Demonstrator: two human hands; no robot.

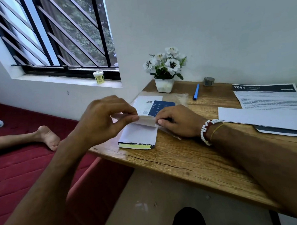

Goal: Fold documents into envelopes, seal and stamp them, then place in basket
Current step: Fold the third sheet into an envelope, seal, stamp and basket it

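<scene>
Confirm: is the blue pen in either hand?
No, the blue pen lies on the desk near the flower pot, while the left hand and right hand both pinch the envelope flap.

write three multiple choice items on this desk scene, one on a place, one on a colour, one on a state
1. The pen lies: A on the table, right of the flower pot; B on the windowsill; C on the red mat.
2. The flower pot is: A black; B white; C green.
3. The flap of the envelope is: A sealed flat; B torn off; C lifted, pinched by left hand and right hand.

A: the pen rests on the wood beside the pot.
B: the pot is plainly white.
C: fingers of both hands pinch the raised flap.
</scene>
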